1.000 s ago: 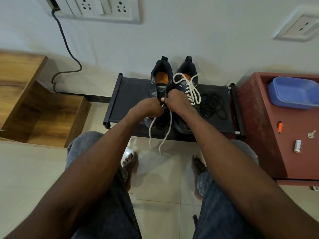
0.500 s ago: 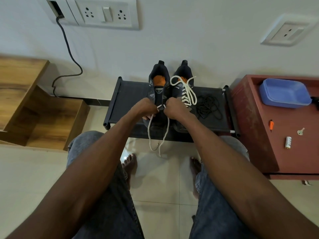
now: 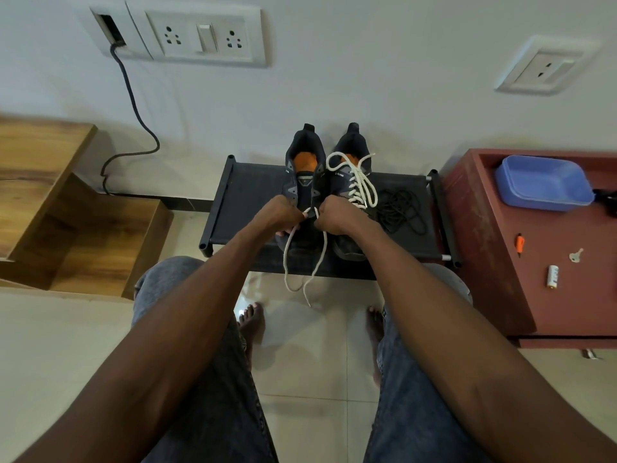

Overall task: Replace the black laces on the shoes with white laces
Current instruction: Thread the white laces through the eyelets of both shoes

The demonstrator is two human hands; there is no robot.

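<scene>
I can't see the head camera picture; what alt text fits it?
Both hands, left hand and right hand, pinch a white lace at the left shoe on a black rack. The right shoe is laced white; black laces lie beside it.

head-worn view, looking forward and down, close over forearms, wide-angle

Small white lettering on the right shoe's tongue [image 3: 344,174] is too blurred to read

left hand [image 3: 279,213]: grip curled, pinching | right hand [image 3: 334,215]: grip curled, pinching | arms: outstretched, hands nearly touching
</scene>
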